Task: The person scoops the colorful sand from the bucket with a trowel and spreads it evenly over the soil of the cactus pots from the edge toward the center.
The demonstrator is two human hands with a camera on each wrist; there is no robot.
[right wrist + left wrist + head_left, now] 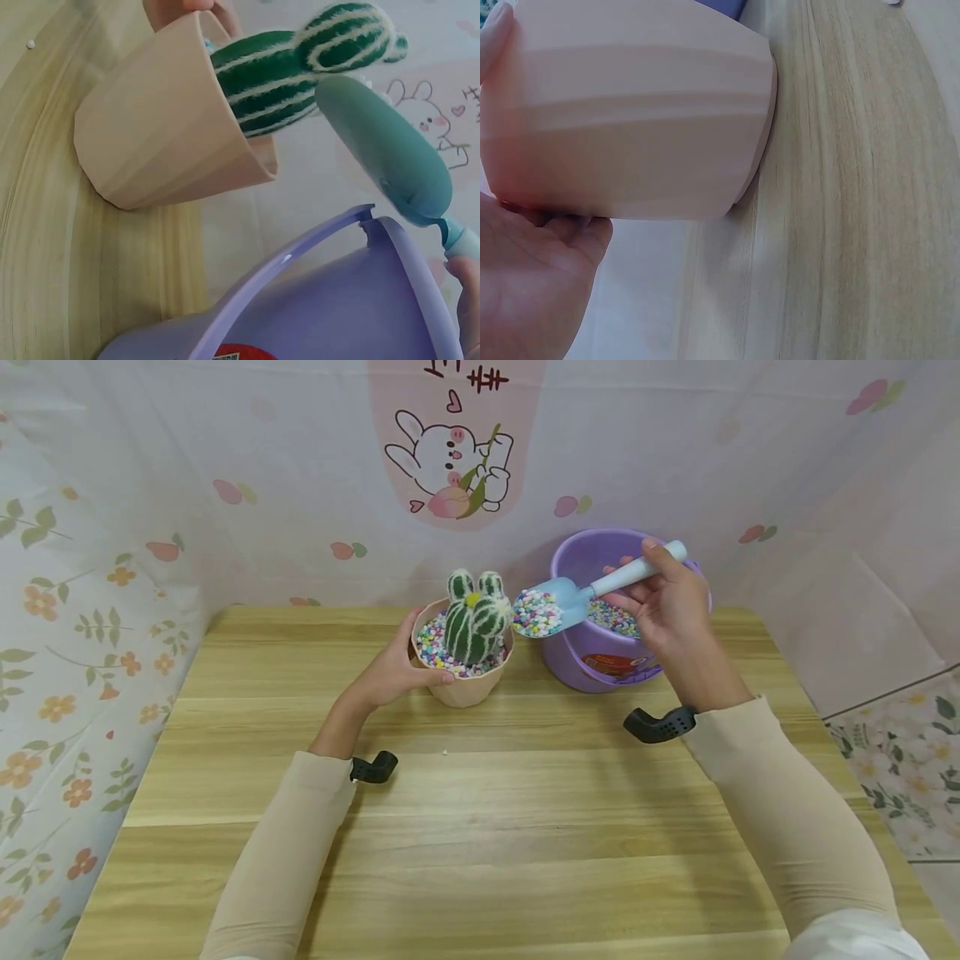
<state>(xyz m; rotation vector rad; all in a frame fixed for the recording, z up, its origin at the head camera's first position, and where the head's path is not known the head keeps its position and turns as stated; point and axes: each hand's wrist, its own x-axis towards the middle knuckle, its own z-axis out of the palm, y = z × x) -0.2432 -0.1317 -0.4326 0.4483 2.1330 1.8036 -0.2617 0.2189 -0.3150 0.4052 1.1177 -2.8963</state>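
Note:
In the head view my left hand (392,672) grips the side of a peach flower pot (463,690), thumb at the near rim. A green, white-striped cactus (468,631) stands in the pot, with multicoloured pebbles (431,643) around its base. My right hand (671,606) holds a light blue hand shovel (573,602) by its handle. Colourful pebbles (536,612) heap its blade, whose tip is beside the cactus near the pot's right rim. In the right wrist view the shovel's green-blue underside (390,154) hangs above the bucket's level, close to the cactus.
A purple bucket (573,660) stands right of the pot, with more pebbles inside and its handle folded to the front. Both stand on a wooden table (480,827) near its back edge. One small white pebble (444,752) lies in front of the pot. Printed cloth (285,468) hangs behind.

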